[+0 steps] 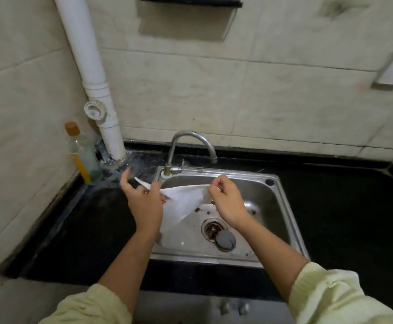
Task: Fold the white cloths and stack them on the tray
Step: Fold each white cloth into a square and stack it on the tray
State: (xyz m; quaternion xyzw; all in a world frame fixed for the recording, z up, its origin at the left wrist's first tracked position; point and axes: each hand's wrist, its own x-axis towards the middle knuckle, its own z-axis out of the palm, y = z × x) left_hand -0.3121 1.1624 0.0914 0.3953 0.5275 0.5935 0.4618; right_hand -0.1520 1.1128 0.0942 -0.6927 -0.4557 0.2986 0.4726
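One white cloth (182,205) is being held spread in the air above the steel sink (269,208), just in front of the tap (192,139). Its upper edge is being pinched at one end by the left hand (144,202) and at the other by the right hand (228,203), with fingers and thumb curled onto the fabric. The rest is hanging down in a soft point towards the drain.

The cloth is being judged as thin, light and limp. It is sagging between the two grips and holding no shape of its own, so it is likely to need tension along an edge while being folded. The corners are being judged the best places to take hold, since a mid-edge grip would let it bunch.

By count, one cloth, two hands, one sink, one tap and one bottle (83,157) on the dark tabletop (85,230) are being shown. No tray and no further cloths are being seen.
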